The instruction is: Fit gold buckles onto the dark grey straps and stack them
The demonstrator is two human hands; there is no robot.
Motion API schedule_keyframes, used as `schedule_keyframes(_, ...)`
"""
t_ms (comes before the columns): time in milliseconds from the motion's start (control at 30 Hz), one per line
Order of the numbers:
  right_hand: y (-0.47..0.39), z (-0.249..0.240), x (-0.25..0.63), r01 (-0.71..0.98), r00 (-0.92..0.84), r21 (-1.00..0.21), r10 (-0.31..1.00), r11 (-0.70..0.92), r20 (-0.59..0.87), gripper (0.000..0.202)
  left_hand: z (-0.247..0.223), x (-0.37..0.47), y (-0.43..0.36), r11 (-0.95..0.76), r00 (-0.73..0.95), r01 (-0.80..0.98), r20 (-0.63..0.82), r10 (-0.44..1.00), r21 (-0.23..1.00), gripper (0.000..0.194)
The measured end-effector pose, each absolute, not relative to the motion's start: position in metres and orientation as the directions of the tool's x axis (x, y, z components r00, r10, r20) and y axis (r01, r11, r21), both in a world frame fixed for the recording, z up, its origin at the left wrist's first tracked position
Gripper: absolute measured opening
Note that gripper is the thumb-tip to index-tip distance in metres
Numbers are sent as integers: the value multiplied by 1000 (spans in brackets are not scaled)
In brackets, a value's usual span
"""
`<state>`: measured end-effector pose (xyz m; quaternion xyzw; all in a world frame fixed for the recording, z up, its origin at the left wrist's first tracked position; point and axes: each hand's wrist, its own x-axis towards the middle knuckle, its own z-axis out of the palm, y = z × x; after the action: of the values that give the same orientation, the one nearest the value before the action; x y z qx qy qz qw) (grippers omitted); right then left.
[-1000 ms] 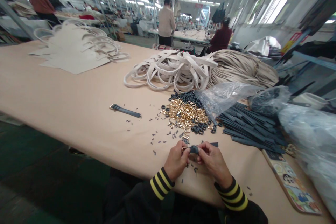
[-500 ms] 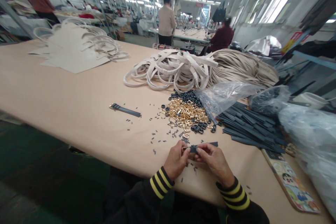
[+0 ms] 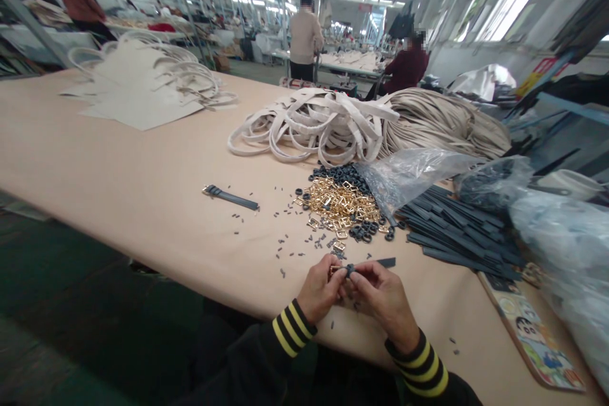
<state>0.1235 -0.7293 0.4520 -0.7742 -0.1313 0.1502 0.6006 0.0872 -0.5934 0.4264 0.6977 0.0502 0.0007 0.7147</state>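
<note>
Near the table's front edge, my left hand [image 3: 322,290] pinches the buckle end of a dark strap [image 3: 387,262]. My right hand [image 3: 387,298] is closed on the same strap just beside it, thumb and forefinger at a dark loop. The strap's free end sticks out behind my right fingers. Just beyond my hands lie a pile of gold buckles [image 3: 340,203] and dark loops [image 3: 364,230]. A strap with a buckle [image 3: 233,198] lies flat to the left. Small dark bits [image 3: 282,273] are scattered around.
Dark straps [image 3: 461,231] and clear plastic bags [image 3: 409,174] lie to the right, with a patterned phone case [image 3: 533,333] near the edge. Pale looped bands [image 3: 314,130] and flat pale pieces [image 3: 143,92] sit farther back. Several people are beyond the table [image 3: 143,177].
My right hand has closed in towards my left along the strap, and its wrist has shifted slightly left. The whole view has moved a little.
</note>
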Motion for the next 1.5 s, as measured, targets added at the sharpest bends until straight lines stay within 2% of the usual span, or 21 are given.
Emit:
schedule_keyframes(233, -726, 448, 125, 106, 925, -950, 379, -294, -14, 25, 431, 86, -592, 156, 993, 79, -90, 70, 985, 21)
schedule_keyframes(367, -722, 442, 123, 154, 922, -959, 383, -240, 52, 24, 432, 86, -593, 188, 990, 81, -101, 101, 979, 21)
schedule_keyframes(567, -729, 439, 131, 28, 896, -985, 442, -172, -51, 30, 435, 89, -591, 246, 975, 107, -150, 164, 963, 21)
schedule_keyframes(700, -730, 444, 131, 0, 882, -987, 466, -162, -76, 26, 437, 90, -589, 277, 968, 119, -174, 181, 953, 19)
schedule_keyframes(967, -719, 447, 124, 70, 904, -961, 425, -269, -53, 20, 431, 89, -592, 125, 972, 108, -131, 195, 986, 23)
schedule_keyframes(1100, -721, 444, 125, 99, 917, -950, 397, -297, -29, 20, 430, 88, -591, 58, 988, 106, -111, 106, 993, 22)
schedule_keyframes(1200, -724, 445, 128, 60, 902, -954, 425, -294, -74, 22, 429, 87, -591, 44, 990, 136, -137, 37, 990, 20)
schedule_keyframes(1300, -729, 451, 131, 17, 846, -948, 510, -316, -155, 28, 429, 86, -591, 20, 985, 173, -173, -4, 985, 15)
schedule_keyframes(1400, -737, 459, 136, 105, 777, -930, 613, -352, -144, 31, 429, 85, -591, -32, 988, 157, -157, -11, 987, 16)
schedule_keyframes(1500, -747, 468, 145, 352, 820, -837, 569, -420, 59, 24, 429, 83, -590, -58, 992, 126, -126, -11, 990, 20)
